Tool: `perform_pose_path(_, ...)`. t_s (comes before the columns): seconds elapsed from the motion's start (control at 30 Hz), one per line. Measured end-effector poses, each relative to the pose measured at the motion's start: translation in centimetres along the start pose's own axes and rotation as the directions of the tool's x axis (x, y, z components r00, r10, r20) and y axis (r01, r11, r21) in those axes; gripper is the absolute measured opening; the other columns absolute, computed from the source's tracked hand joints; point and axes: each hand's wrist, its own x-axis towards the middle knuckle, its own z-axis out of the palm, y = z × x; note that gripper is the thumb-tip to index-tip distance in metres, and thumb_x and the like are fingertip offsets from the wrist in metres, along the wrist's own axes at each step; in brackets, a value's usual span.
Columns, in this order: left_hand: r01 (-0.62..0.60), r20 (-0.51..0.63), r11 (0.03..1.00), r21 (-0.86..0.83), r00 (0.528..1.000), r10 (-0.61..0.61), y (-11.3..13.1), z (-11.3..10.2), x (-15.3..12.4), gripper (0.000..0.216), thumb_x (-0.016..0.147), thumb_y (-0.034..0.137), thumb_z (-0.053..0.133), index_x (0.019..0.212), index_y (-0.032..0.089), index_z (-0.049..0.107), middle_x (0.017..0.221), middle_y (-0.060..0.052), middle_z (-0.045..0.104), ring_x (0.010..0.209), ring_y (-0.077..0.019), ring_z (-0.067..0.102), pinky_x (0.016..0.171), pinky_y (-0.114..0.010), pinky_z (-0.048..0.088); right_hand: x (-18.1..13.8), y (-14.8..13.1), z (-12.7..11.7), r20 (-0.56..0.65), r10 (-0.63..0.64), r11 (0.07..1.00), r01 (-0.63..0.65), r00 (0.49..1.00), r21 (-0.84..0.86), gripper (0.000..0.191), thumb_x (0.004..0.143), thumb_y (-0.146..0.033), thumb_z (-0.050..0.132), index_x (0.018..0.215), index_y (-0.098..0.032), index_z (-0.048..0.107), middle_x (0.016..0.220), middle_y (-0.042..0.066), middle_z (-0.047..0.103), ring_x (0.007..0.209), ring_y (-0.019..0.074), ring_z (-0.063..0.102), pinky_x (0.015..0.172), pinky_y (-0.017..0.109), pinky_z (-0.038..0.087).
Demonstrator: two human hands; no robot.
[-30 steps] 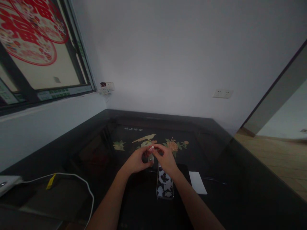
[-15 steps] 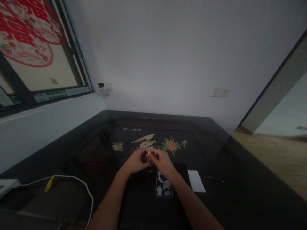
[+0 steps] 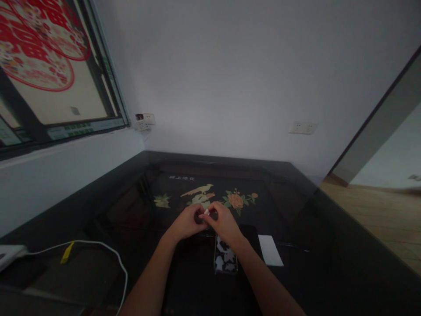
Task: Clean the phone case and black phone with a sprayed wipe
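My left hand (image 3: 186,223) and my right hand (image 3: 224,223) meet fingertip to fingertip above the dark table (image 3: 296,263). Both pinch a small white thing (image 3: 206,212) between them; I cannot make out what it is. Just below my right wrist a phone (image 3: 226,259) with a black-and-white patterned back lies flat on the table. A white rectangular card (image 3: 270,250) lies to the right of the phone, apart from both hands.
A white cable (image 3: 98,245) with a yellow tag runs from a white device (image 3: 8,253) at the left edge. The tabletop bears a painted bird and flowers (image 3: 213,195). Wall sockets (image 3: 302,127) sit on the back wall. A window is at left, a doorway at right.
Both hands have stayed together over the phone, shifting slightly lower and closing tighter on the small white thing. The view has barely moved.
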Motion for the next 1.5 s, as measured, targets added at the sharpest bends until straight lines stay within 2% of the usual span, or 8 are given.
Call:
perform_pose_path(0.1,-0.003,0.0,1.0,-0.03,1.0,0.003,-0.3,0.1,0.0,0.017,0.071,0.018,0.071,0.085,0.018,0.062,0.08,0.0,0.066,0.071,-0.0153,0.06,0.066,-0.024,0.045,-0.2,-0.4,-0.1,-0.022,-0.002,1.0,0.002,1.0,0.007,0.029,0.083,-0.039,0.08,0.103,-0.023,0.066,0.101,0.003,0.07,0.093,0.0217,0.066,0.084,0.034,0.051)
perform_pose_path(0.3,-0.011,-0.023,0.996,-0.089,1.0,0.009,-0.7,0.2,0.1,0.033,0.07,0.019,0.073,0.103,0.017,0.069,0.088,-0.004,0.071,0.08,-0.0188,0.064,0.075,-0.028,0.05,-0.6,-1.0,-0.7,0.072,-0.154,0.988,0.152,0.985,0.029,0.031,0.094,-0.018,0.061,0.124,-0.026,0.065,0.122,0.005,0.071,0.115,0.0228,0.065,0.103,0.04,0.047)
perform_pose_path(0.63,0.004,-0.002,0.998,-0.068,1.0,-0.004,-1.0,0.4,0.1,0.019,0.071,0.019,0.072,0.088,0.017,0.063,0.083,-0.001,0.067,0.074,-0.0152,0.061,0.068,-0.024,0.045,-0.2,-0.2,-0.2,0.04,-0.065,0.996,0.062,0.997,0.069,0.03,0.086,-0.026,0.076,0.114,-0.024,0.066,0.109,0.004,0.069,0.099,0.0216,0.066,0.089,0.036,0.053)
perform_pose_path(0.93,0.006,-0.009,0.998,-0.067,1.0,-0.006,-1.0,0.4,0.2,0.026,0.075,0.025,0.071,0.099,0.017,0.066,0.088,-0.003,0.069,0.076,-0.0161,0.062,0.07,-0.026,0.047,-0.7,-1.0,-0.9,0.07,-0.156,0.986,0.151,0.985,0.069,0.029,0.098,-0.018,0.055,0.125,-0.026,0.065,0.122,0.006,0.071,0.114,0.0218,0.065,0.104,0.039,0.049)
perform_pose_path(1.03,0.017,0.014,0.996,-0.089,1.0,-0.016,-0.9,0.4,0.1,0.019,0.075,0.024,0.07,0.091,0.017,0.062,0.082,-0.001,0.066,0.072,-0.0146,0.06,0.067,-0.024,0.046,-0.6,-0.3,-0.6,0.039,-0.119,0.99,0.116,0.992,0.082,0.027,0.095,-0.023,0.063,0.121,-0.026,0.065,0.115,0.005,0.072,0.108,0.0223,0.067,0.099,0.039,0.051)
perform_pose_path(1.2,0.041,-0.005,0.996,-0.075,0.999,-0.041,-1.0,0.5,0.1,0.021,0.074,0.028,0.073,0.084,0.018,0.058,0.074,0.003,0.06,0.066,-0.0128,0.055,0.061,-0.023,0.041,-0.4,0.6,-0.4,-0.041,-0.054,0.994,0.057,0.998,0.091,0.041,0.088,-0.028,0.074,0.127,-0.025,0.062,0.102,0.005,0.071,0.093,0.0217,0.069,0.089,0.039,0.055)
perform_pose_path(1.37,0.016,-0.008,0.996,-0.085,1.0,-0.017,-0.9,0.4,0.1,0.018,0.075,0.026,0.072,0.087,0.018,0.062,0.079,0.0,0.064,0.071,-0.0142,0.058,0.066,-0.024,0.043,-0.6,0.0,-0.6,0.0,-0.123,0.989,0.123,0.992,0.082,0.036,0.093,-0.024,0.064,0.128,-0.026,0.064,0.122,0.007,0.072,0.113,0.0235,0.067,0.1,0.041,0.052)
perform_pose_path(1.5,0.006,-0.004,0.994,-0.106,1.0,-0.007,-0.8,0.3,0.1,0.018,0.075,0.022,0.072,0.09,0.017,0.063,0.082,-0.001,0.065,0.074,-0.0145,0.059,0.068,-0.024,0.045,-0.7,-0.3,-0.7,0.02,-0.123,0.99,0.121,0.992,0.07,0.032,0.095,-0.023,0.06,0.126,-0.026,0.066,0.12,0.006,0.074,0.113,0.0227,0.068,0.105,0.042,0.05)
